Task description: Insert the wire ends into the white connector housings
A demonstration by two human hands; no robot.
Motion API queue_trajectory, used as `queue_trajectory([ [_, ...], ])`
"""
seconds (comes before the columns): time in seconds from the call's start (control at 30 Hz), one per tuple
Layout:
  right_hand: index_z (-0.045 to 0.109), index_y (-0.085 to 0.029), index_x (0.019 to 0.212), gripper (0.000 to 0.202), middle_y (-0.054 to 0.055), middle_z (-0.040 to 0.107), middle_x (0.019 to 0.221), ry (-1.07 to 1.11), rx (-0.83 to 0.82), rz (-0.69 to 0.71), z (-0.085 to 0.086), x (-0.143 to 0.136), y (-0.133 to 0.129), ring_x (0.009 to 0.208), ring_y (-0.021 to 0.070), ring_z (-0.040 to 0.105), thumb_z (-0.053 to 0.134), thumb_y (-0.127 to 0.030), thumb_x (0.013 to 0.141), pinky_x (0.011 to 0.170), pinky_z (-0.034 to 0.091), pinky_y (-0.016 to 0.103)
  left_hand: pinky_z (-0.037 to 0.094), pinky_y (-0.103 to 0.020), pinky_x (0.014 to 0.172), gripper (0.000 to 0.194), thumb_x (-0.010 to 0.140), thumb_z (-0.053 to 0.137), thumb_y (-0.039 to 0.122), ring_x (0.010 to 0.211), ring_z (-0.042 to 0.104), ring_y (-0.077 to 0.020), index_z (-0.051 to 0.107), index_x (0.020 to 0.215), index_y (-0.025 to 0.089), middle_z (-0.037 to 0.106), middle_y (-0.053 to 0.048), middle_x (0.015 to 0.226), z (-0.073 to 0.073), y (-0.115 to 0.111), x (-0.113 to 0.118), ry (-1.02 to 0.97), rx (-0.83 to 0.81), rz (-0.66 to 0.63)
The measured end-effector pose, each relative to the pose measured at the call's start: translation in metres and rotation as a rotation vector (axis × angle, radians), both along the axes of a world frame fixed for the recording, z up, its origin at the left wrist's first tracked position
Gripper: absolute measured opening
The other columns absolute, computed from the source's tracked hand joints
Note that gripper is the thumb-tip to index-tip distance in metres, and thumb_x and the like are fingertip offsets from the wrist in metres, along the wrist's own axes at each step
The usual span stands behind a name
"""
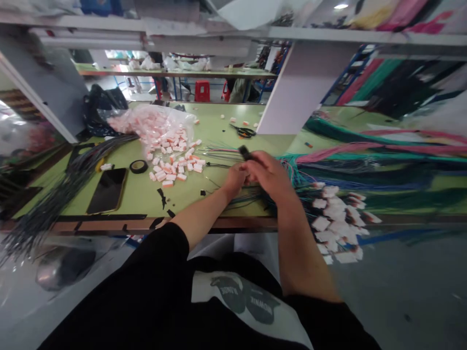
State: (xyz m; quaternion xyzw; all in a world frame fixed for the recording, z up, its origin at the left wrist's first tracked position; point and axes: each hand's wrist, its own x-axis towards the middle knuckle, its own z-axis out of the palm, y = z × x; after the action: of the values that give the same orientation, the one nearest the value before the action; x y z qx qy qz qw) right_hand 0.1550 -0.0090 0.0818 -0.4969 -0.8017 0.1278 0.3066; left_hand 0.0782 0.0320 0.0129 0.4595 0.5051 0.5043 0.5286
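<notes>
Both hands meet over the table's front half. My right hand [269,173] is closed, and a small black piece [243,152] sticks out past its fingers; whether it is tape or a plug I cannot tell. Close against it, my left hand [234,181] is pinched, with what it grips hidden. Thin wires [222,154] with bare-looking tips lie just beyond and left of the fingers. To the right run long bundles of pink wires [328,151] and teal wires [290,167]. White connectors [333,214] on wire ends hang over the front edge beside my right forearm.
Loose white-and-orange connectors [175,167] spill from a clear plastic bag [160,121]. A black tape roll [138,166], a phone [107,190] and dark wires [73,180] lie at left. Scissors [243,131] lie behind my hands, near a white upright panel [288,87]. A shelf [233,31] crosses above.
</notes>
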Motion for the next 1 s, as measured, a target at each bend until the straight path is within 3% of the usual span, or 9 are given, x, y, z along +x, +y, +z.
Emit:
queue_trajectory([
  [0.13, 0.062, -0.02, 0.102, 0.035, 0.005, 0.067, 0.091, -0.024, -0.032, -0.248, -0.015, 0.047, 0.003, 0.081, 0.0196, 0.058, 0.036, -0.034, 0.083, 0.069, 0.04, 0.028, 0.034, -0.017, 0.044, 0.013, 0.074, 0.05, 0.008, 0.039, 0.04, -0.0031, 0.043, 0.068, 0.017, 0.044, 0.008, 0.048, -0.001, -0.001, 0.003, -0.144, 0.037, -0.014],
  [0.3, 0.064, -0.024, 0.1, 0.033, 0.006, 0.068, 0.101, -0.296, -0.102, -0.376, -0.027, 0.042, 0.004, 0.084, 0.0217, 0.058, 0.036, -0.035, 0.085, 0.062, 0.037, 0.028, 0.032, -0.017, 0.043, 0.013, 0.068, 0.049, 0.003, 0.039, 0.04, -0.0036, 0.045, 0.067, 0.016, 0.045, 0.008, 0.048, 0.004, -0.005, 0.005, -0.196, 0.063, -0.038],
  [0.67, 0.065, -0.023, 0.098, 0.035, 0.01, 0.068, 0.101, -0.46, -0.091, -0.438, -0.018, 0.029, -0.002, 0.083, 0.0225, 0.06, 0.033, -0.033, 0.087, 0.061, 0.036, 0.03, 0.034, -0.018, 0.047, 0.025, 0.058, 0.038, -0.005, 0.042, 0.042, -0.0063, 0.046, 0.066, 0.017, 0.044, 0.008, 0.046, 0.009, -0.008, 0.0, -0.053, 0.145, -0.114],
  [1.0, 0.064, -0.018, 0.101, 0.037, 0.016, 0.065, 0.104, -0.505, -0.103, -0.463, -0.015, 0.021, -0.005, 0.092, 0.0279, 0.06, 0.03, -0.029, 0.088, 0.072, 0.042, 0.036, 0.032, -0.018, 0.047, 0.018, 0.079, 0.044, 0.008, 0.039, 0.041, -0.006, 0.045, 0.063, 0.017, 0.042, 0.008, 0.041, 0.011, -0.011, -0.002, 0.06, 0.221, -0.073],
])
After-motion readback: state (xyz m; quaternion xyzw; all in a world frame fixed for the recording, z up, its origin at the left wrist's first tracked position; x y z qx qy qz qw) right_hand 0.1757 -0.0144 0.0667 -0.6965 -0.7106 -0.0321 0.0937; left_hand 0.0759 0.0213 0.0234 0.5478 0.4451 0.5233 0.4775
